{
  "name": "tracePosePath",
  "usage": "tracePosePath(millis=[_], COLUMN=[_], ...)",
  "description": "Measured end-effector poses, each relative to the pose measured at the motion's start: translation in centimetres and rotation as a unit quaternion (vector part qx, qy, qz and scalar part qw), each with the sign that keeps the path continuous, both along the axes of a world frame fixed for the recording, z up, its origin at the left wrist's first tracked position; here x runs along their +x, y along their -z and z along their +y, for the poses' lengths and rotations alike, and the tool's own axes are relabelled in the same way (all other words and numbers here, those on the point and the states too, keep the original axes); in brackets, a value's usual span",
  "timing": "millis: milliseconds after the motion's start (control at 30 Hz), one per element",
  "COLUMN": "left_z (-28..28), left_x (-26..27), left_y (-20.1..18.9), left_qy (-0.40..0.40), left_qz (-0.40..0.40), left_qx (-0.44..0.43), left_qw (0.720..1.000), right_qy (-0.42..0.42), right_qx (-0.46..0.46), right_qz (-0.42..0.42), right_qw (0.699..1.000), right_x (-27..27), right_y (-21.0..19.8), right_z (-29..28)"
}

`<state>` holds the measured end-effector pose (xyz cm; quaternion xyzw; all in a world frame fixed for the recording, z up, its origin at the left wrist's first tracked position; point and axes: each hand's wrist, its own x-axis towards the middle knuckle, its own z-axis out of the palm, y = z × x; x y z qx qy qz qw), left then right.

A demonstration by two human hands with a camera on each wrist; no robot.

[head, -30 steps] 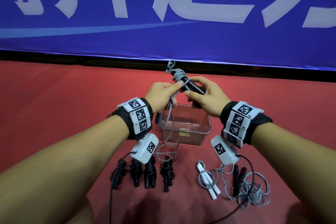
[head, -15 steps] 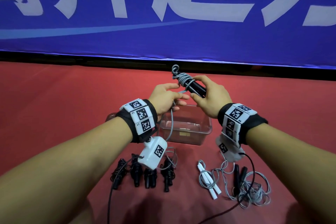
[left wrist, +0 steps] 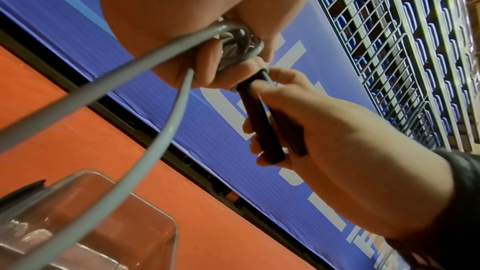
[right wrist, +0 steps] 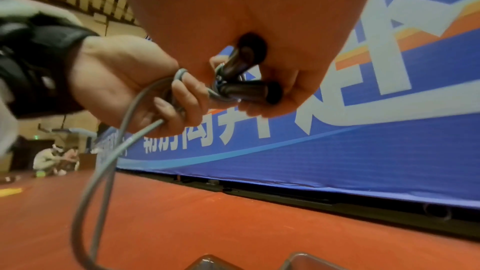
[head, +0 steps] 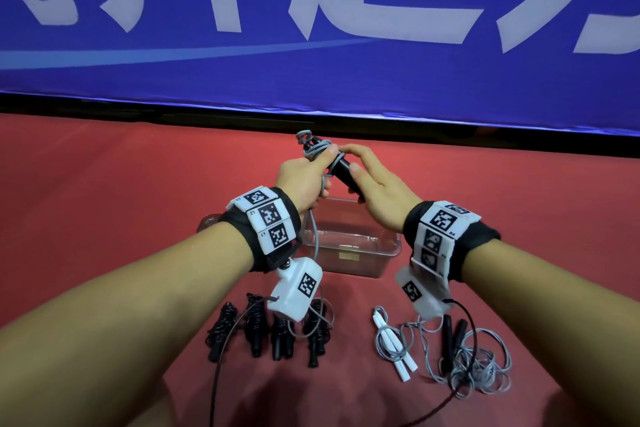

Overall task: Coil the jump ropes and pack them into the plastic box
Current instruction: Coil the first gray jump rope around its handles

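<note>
Above the clear plastic box (head: pixel 388 255) both hands work one jump rope. My right hand (head: pixel 374 184) grips its two black handles (head: pixel 343 170) (left wrist: pixel 262 124) (right wrist: pixel 249 87) held together. My left hand (head: pixel 304 177) holds the grey cord (head: pixel 313 149) (left wrist: pixel 233 46) wound round the handle tops, thumb pressed on the wraps. A loose loop of cord (head: pixel 315 239) (left wrist: pixel 145 130) (right wrist: pixel 103 161) hangs from the left fist past the box. The box appears to hold nothing except a small label.
On the red floor near me lie several coiled black ropes (head: pixel 277 329) in a row. To their right lie a white-handled rope (head: pixel 394 343) and a loose grey rope with black handles (head: pixel 464 357). A blue banner (head: pixel 311 28) stands behind the box.
My left hand has come back up onto the handle tops and closed on the wraps. The hanging cord has grown shorter. Both hands have shifted slightly left.
</note>
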<state>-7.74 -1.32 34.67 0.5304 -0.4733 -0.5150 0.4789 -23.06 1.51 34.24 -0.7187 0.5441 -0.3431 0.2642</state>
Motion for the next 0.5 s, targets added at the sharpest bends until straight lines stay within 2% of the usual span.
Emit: tracePosePath(millis=[133, 267, 333, 400, 500], left_z=[0.0, 0.2, 0.2, 0.2, 0.4], left_x=[0.5, 0.5, 0.5, 0.6, 0.6], left_y=[-0.2, -0.5, -0.6, -0.5, -0.6], left_qy=[0.016, 0.039, 0.048, 0.055, 0.06], left_qz=[0.009, 0.027, 0.027, 0.026, 0.029], left_qx=[-0.008, -0.025, -0.029, -0.025, -0.011], left_qw=[1.0, 0.999, 0.998, 0.998, 0.998], right_qy=[0.013, 0.02, -0.003, -0.036, -0.055], right_qx=[0.128, 0.277, 0.313, 0.305, 0.243], right_qz=[-0.186, -0.32, -0.342, -0.338, -0.314], right_qw=[0.974, 0.906, 0.886, 0.889, 0.916], right_x=[0.2, 0.0, -0.3, -0.6, -0.7], right_y=[-0.7, -1.6, -1.7, -1.5, -0.9], right_z=[-0.1, 0.2, 0.3, 0.1, -0.2])
